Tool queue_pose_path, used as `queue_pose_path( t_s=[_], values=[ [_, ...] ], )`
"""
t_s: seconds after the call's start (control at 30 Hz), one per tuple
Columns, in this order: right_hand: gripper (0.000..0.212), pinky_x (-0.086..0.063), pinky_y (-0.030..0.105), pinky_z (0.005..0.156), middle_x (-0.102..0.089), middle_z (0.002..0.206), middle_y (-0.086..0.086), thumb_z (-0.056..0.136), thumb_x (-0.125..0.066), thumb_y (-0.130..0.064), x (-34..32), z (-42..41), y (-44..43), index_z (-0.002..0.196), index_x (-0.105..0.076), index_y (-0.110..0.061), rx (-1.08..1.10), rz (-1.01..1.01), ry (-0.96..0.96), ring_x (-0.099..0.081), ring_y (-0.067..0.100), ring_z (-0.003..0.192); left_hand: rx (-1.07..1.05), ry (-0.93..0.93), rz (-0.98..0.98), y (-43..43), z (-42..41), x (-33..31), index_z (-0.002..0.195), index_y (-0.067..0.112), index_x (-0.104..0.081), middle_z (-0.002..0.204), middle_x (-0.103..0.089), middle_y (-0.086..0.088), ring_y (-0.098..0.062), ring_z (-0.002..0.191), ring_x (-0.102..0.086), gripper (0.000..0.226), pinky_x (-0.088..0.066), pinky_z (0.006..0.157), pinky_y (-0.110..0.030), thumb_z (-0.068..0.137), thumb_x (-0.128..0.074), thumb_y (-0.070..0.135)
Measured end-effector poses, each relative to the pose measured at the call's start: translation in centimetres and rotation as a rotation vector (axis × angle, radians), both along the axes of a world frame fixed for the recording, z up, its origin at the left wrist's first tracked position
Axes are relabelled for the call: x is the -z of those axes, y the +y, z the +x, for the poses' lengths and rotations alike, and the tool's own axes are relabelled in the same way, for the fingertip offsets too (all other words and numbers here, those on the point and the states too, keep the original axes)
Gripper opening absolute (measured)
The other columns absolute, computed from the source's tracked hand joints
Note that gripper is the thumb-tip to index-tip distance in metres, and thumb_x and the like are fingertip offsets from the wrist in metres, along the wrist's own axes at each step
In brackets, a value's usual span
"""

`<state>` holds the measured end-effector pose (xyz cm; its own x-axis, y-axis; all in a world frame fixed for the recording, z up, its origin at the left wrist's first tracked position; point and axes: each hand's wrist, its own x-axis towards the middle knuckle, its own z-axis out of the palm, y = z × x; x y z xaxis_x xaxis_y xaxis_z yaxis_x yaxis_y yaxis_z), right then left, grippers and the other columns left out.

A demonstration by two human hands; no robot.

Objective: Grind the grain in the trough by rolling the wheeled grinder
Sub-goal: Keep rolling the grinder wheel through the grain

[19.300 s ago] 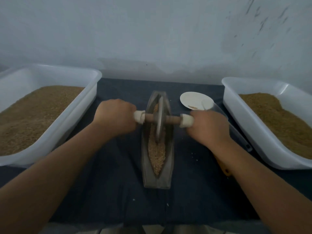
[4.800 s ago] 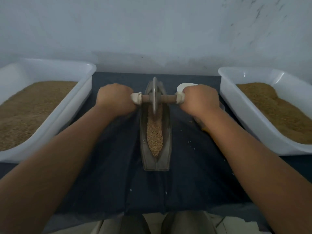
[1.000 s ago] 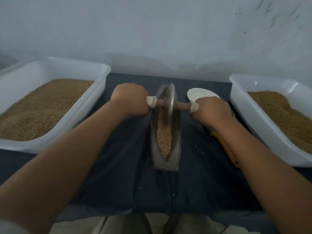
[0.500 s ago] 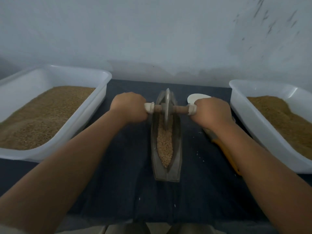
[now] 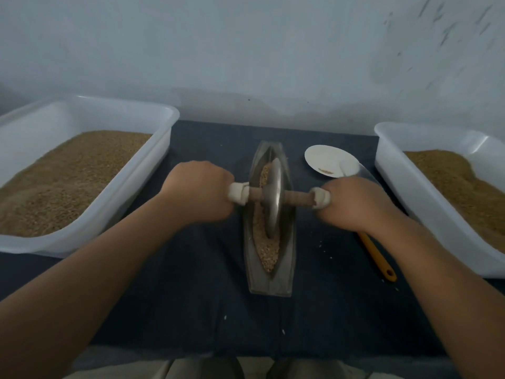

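Grinder (image 5: 274,198) sits about mid-trough, wheel edge down in the grain (image 5: 266,250), axle roughly square across the trough (image 5: 291,242). We've got the left hand (image 5: 199,191) fisted round the left handle and the right hand (image 5: 352,203) fisted round the right one, fingers curled under. A white end wrap shows just inboard of each fist. As we read it, the even two-sided grip puts load straight down through the wheel and stops it tipping or riding up a wall. The trough runs straight away from us on the counter, so the push-pull stroke lines up with our forearms. Grain fills the groove ahead of and behind the wheel and looks coarse, so we'd call grinding partway. The left tub (image 5: 109,212) is loaded with tan grain, probably feed stock. The right tub (image 5: 410,203) holds a browner heap banked toward its far side, likely output, though we can't confirm how fine it is. A white plate (image 5: 328,160) beyond the right hand carries only a few grains. An orange-handled tool (image 5: 377,255) lies under the right forearm with its head hidden, presumably a scoop parked within reach. A few stray grains (image 5: 325,247) lie on the dark cloth (image 5: 177,296) right of the trough.
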<state>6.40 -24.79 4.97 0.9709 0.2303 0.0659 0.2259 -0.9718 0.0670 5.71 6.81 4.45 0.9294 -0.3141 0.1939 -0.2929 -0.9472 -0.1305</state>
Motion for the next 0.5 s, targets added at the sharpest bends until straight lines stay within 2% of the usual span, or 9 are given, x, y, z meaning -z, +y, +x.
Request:
queue_pose_path(
  t_s=[0.07, 0.1, 0.17, 0.23, 0.37, 0.43, 0.5],
  values=[
    [0.042, -0.044, 0.031, 0.056, -0.055, 0.065, -0.004, 0.084, -0.035, -0.056, 0.5, 2.3, 1.1, 0.072, -0.055, -0.021, 0.045, 0.009, -0.297, -0.054, 0.023, 0.063, -0.08, 0.022, -0.055, -0.8, 3.2, -0.2, 0.068, 0.028, -0.056, 0.067, -0.059, 0.01, -0.013, 0.059, -0.053, 0.026, -0.038, 0.055, -0.029, 0.079, -0.06, 0.051],
    [0.04, -0.045, 0.032, 0.056, -0.053, 0.065, -0.002, 0.087, -0.037, -0.053, 0.4, 3.4, 1.5, 0.073, -0.053, -0.018, 0.053, 0.022, -0.359, -0.053, 0.026, 0.062, -0.109, 0.016, -0.081, -1.1, 4.7, -0.3, 0.068, 0.027, -0.058, 0.069, -0.06, 0.009, -0.014, 0.06, -0.053, 0.028, -0.039, 0.056, -0.03, 0.079, -0.06, 0.053],
    [0.034, -0.039, 0.029, 0.053, -0.053, 0.064, -0.002, 0.086, -0.039, -0.047, 0.0, 5.0, 2.0, 0.073, -0.052, -0.018, 0.062, 0.002, -0.351, -0.055, 0.024, 0.06, -0.135, 0.002, -0.122, -1.6, 6.6, -0.3, 0.068, 0.026, -0.061, 0.071, -0.063, 0.007, -0.015, 0.061, -0.055, 0.038, -0.039, 0.056, -0.03, 0.08, -0.059, 0.062],
    [0.031, -0.032, 0.028, 0.053, -0.054, 0.064, -0.004, 0.082, -0.036, -0.046, -0.7, 5.5, 2.1, 0.074, -0.054, -0.022, 0.057, -0.021, -0.303, -0.055, 0.022, 0.06, -0.133, 0.019, -0.144, -1.7, 6.7, -0.3, 0.069, 0.026, -0.063, 0.07, -0.063, 0.007, -0.015, 0.062, -0.057, 0.046, -0.038, 0.054, -0.029, 0.081, -0.055, 0.07],
    [0.025, -0.048, 0.034, 0.061, -0.065, 0.078, -0.005, 0.082, -0.047, -0.043, -1.0, 2.8, 1.1, 0.084, -0.061, -0.023, -0.017, -0.017, -0.131, -0.067, 0.024, 0.078, -0.068, 0.05, -0.057, -0.8, 2.4, 0.1, 0.071, 0.03, -0.058, 0.069, -0.059, 0.009, -0.013, 0.06, -0.055, 0.027, -0.037, 0.053, -0.029, 0.08, -0.055, 0.055],
    [0.027, -0.047, 0.033, 0.058, -0.065, 0.068, -0.007, 0.078, -0.05, -0.05, -1.1, 0.2, -0.1, 0.075, -0.064, -0.027, -0.059, -0.032, 0.108, -0.065, 0.013, 0.071, -0.011, 0.014, -0.021, 0.1, -0.5, 0.3, 0.069, 0.032, -0.054, 0.063, -0.056, 0.011, -0.01, 0.055, -0.052, 0.026, -0.032, 0.049, -0.027, 0.079, -0.055, 0.055],
    [0.032, -0.044, 0.03, 0.052, -0.065, 0.064, -0.013, 0.065, -0.047, -0.061, -1.5, -1.8, -0.7, 0.076, -0.065, -0.037, -0.069, 0.025, 0.28, -0.06, 0.005, 0.058, 0.043, -0.014, -0.01, 0.8, -2.3, 0.5, 0.065, 0.032, -0.051, 0.057, -0.052, 0.012, -0.008, 0.05, -0.049, 0.029, -0.029, 0.047, -0.025, 0.078, -0.053, 0.058]
  ],
)
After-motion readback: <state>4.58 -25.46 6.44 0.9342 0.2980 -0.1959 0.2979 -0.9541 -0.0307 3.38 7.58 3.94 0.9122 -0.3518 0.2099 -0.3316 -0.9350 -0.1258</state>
